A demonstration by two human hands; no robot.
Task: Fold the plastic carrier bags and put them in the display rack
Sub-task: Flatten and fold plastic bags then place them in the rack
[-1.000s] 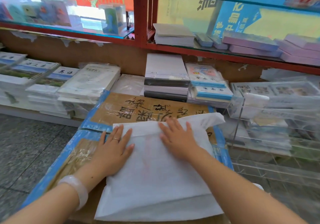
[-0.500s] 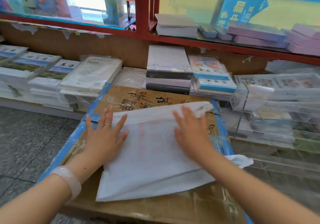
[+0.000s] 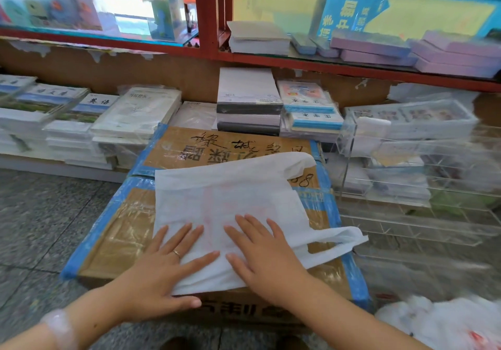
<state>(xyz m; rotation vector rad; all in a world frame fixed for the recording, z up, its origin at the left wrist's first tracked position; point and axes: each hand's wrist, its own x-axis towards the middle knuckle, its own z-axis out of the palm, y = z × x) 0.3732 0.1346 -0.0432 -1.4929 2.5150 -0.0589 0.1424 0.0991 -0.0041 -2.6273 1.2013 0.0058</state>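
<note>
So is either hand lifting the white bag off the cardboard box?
No, the left hand and right hand press flat on the white bag lying on the cardboard box.

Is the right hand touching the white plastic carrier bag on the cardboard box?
Touching. The head view shows the right hand lying flat, fingers spread, on the white plastic carrier bag.

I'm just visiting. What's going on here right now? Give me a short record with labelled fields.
Setting: shop corner with stacked books
Work surface: taped cardboard box
Item: white carrier bag, lying flat, handles towards the right
Left hand: fingers spread, pressing the bag's near edge
Right hand: flat on the bag
Display rack: clear acrylic, at the right
More bags: heap at lower right
</note>
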